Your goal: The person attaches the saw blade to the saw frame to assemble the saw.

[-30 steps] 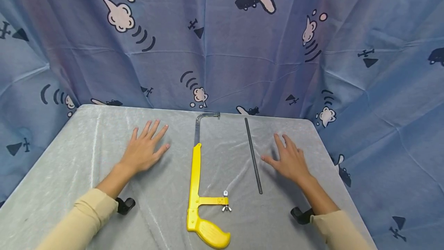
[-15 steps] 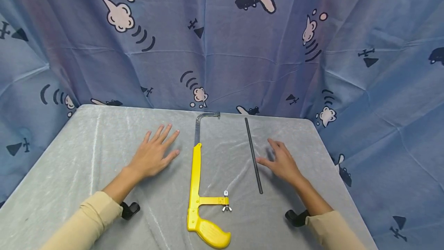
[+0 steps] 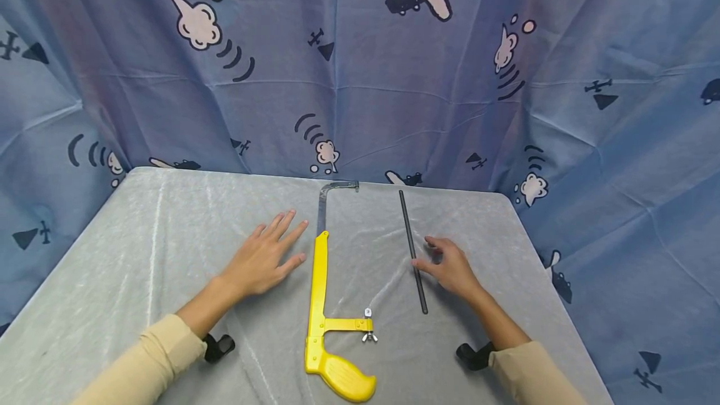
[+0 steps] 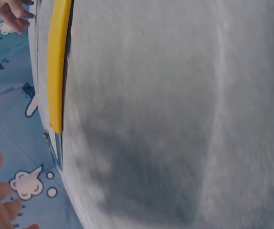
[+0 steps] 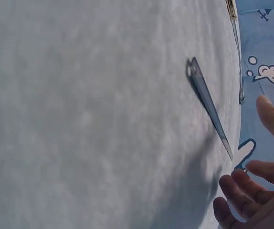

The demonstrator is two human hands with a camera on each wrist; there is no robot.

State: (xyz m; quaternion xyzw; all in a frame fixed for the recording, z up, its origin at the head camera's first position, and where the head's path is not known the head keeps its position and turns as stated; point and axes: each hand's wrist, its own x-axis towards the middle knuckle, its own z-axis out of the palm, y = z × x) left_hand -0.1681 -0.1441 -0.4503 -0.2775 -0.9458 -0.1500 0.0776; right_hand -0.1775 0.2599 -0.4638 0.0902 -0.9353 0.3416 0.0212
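A yellow hacksaw frame (image 3: 317, 292) lies flat on the table, with a grey metal front arm (image 3: 322, 205) bent at the far end. No blade sits in it. To its right lies a separate dark hacksaw blade (image 3: 407, 224); the right wrist view shows a hole at the near end of the blade (image 5: 206, 95). My left hand (image 3: 259, 264) hovers left of the frame with fingers spread, holding nothing. My right hand (image 3: 452, 270) is over the right side of the blade, fingers loosely bent, thumb crossing it in the head view. In the right wrist view that hand (image 5: 263, 200) looks apart from the blade.
A grey velvety cloth covers the table (image 3: 185, 224). A blue patterned curtain (image 3: 371, 117) hangs behind and on both sides. A wing nut (image 3: 369, 337) is on the frame's short cross arm. Black wrist camera mounts (image 3: 475, 356) stick out below the sleeves.
My left hand has moved right and slightly nearer, towards the hacksaw frame. The right hand has moved left and nearer to the blade, its fingers bending more. Frame and blade lie still.
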